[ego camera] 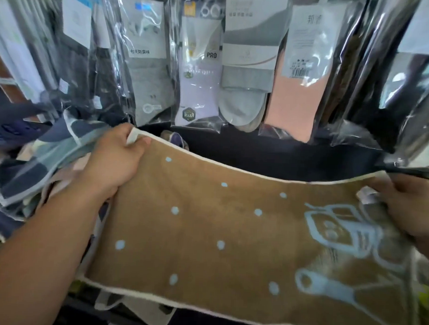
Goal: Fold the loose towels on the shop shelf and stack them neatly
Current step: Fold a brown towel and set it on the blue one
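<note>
brown towel [218, 223]: spread open, held above the shelf below hanging sock packs [200, 64] | loose towels [26, 170]: heaped at left, unfolded | left hand [113, 163]: pinching far-left corner | right hand [411, 208]: gripping right end | step: likely squaring up for first fold | next: bring ends together, edges matched

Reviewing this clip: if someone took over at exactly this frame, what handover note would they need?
Hands: the left hand pinches the far left corner of the brown towel; the right hand grips its right end, by the white tag.
Things: the towel is stretched open between the hands, in front of the hanging sock packs. The loose towels lie heaped at the left.
Done: no fold shows yet, and no neat stack is in view.
Left: fold this towel, set it down, then work through the heap.
</note>
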A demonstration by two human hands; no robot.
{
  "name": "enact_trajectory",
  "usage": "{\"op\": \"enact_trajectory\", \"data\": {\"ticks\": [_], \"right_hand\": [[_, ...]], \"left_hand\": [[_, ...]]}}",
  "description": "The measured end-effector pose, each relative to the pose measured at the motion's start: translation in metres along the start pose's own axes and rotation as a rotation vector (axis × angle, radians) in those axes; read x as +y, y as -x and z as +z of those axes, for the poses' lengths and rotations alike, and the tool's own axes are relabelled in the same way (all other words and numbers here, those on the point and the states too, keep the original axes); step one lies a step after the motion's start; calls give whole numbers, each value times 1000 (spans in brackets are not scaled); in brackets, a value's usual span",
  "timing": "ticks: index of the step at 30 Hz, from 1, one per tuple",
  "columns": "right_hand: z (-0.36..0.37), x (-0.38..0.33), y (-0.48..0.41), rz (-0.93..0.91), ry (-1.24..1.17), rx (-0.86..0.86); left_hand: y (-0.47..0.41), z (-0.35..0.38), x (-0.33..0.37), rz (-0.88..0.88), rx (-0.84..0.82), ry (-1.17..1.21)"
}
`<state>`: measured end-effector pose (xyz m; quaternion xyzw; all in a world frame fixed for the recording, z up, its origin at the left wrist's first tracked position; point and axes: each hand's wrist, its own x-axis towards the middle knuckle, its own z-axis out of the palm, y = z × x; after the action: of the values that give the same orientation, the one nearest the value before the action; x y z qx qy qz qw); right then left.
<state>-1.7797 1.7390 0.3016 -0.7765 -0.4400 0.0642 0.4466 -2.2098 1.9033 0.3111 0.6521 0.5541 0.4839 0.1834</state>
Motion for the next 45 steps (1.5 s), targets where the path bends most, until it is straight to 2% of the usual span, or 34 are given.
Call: {"op": "enact_trajectory", "data": {"ticks": [2, 4, 10, 13, 15, 17, 18, 20, 22, 25, 28, 32, 34, 40, 43, 45], "right_hand": [[17, 5, -10, 25, 204, -94], [33, 8, -14, 30, 325, -90], [71, 28, -24, 114, 297, -83], [85, 32, -20, 102, 362, -26], [98, 28, -6, 7, 374, 62], [112, 12, 18, -215, 329, 113], [119, 2, 31, -332, 303, 52], [136, -16, 58, -502, 312, -180], [156, -25, 76, -596, 460, -409], [182, -18, 83, -621, 609, -518], [198, -8, 83, -616, 656, -542], [212, -2, 86, -620, 626, -506], [218, -2, 85, -618, 618, -500], [214, -3, 78, -608, 567, -575], [193, -6, 74, -533, 316, -647], [171, -7, 77, -402, 65, -611]], "left_hand": [[-10, 12, -7, 58, -28, -216], [-13, 24, -16, 117, -37, -337], [-15, 45, -44, 170, -48, -397], [-6, 46, -48, 157, -39, -390], [3, 42, -50, 98, -52, -357], [17, 35, -53, 11, -58, -301], [26, 32, -57, -35, -58, -265], [41, 25, -64, -108, -74, -212], [53, 20, -74, -118, -107, -195], [62, 13, -81, -166, -119, -103], [66, 8, -76, -330, -119, 172], [68, 1, -54, -458, -120, 462], [69, -2, -42, -467, -199, 540], [69, 10, 6, -331, -379, 595], [67, 32, 36, -235, -443, 612], [67, 52, 54, -179, -483, 610]]}}
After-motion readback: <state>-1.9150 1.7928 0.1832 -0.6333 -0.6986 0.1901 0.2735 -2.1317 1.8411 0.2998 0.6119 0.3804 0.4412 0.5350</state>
